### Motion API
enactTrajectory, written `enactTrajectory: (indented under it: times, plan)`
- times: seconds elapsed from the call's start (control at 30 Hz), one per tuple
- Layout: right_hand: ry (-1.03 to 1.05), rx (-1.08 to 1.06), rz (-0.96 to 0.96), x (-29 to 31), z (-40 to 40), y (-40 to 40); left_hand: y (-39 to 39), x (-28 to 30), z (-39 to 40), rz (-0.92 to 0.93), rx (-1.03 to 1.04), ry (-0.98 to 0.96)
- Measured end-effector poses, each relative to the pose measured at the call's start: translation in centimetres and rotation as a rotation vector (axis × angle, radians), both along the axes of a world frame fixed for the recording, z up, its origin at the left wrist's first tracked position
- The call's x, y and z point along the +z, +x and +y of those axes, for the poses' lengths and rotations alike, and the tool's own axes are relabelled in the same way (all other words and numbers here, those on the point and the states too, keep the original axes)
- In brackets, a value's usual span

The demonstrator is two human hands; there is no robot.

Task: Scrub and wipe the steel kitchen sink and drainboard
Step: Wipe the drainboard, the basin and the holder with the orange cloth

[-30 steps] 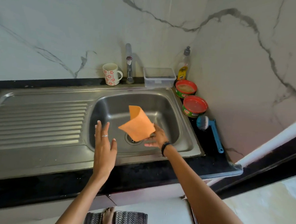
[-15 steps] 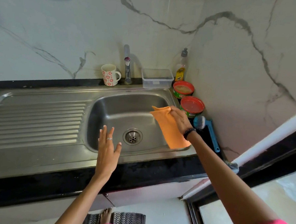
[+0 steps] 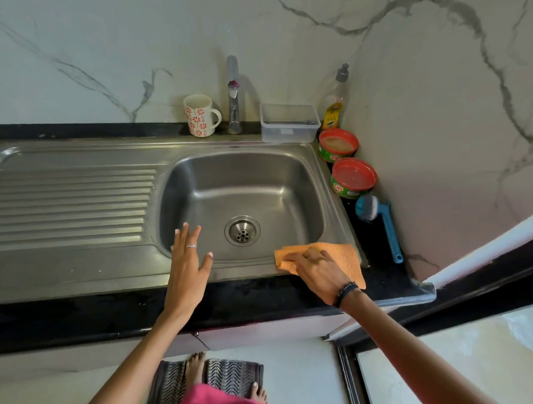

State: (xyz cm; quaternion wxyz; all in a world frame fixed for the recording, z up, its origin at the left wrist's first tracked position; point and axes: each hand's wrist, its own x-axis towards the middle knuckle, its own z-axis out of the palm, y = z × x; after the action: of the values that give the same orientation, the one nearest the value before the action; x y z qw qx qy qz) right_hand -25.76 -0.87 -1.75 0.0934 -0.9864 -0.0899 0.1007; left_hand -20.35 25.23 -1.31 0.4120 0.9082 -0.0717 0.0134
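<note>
While the orange cloth [image 3: 342,261] lies flat on the front right rim of the steel sink [image 3: 337,187], your right hand [image 3: 317,269] presses down on it, fingers [image 3: 299,256] bent over its left edge, arm reaching in from the right. Your left hand [image 3: 189,262] hovers over the basin's front left edge, fingers straight, spread and released, a ring on one. Past the cloth on the black bench [image 3: 381,279], a red-lidded green tub [image 3: 351,178] reads "EXO", beside a blue brush [image 3: 381,220].
</note>
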Motion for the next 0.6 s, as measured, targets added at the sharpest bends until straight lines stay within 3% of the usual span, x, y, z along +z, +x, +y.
enactTrajectory:
  times: [0.2,0.3,0.6]
  plan:
    - [0.276,-0.049,0.129,-1.0,-1.4,0.9,-0.6,-0.6,1.4,0.01,0.01,0.001]
    - [0.317,-0.046,0.056,-1.5,-1.3,1.2,-0.7,-0.9,2.2,0.017,0.002,0.028]
    - [0.367,0.084,0.114,-1.0,3.4,3.6,-2.3,-2.5,7.2,-0.012,-0.021,0.398]
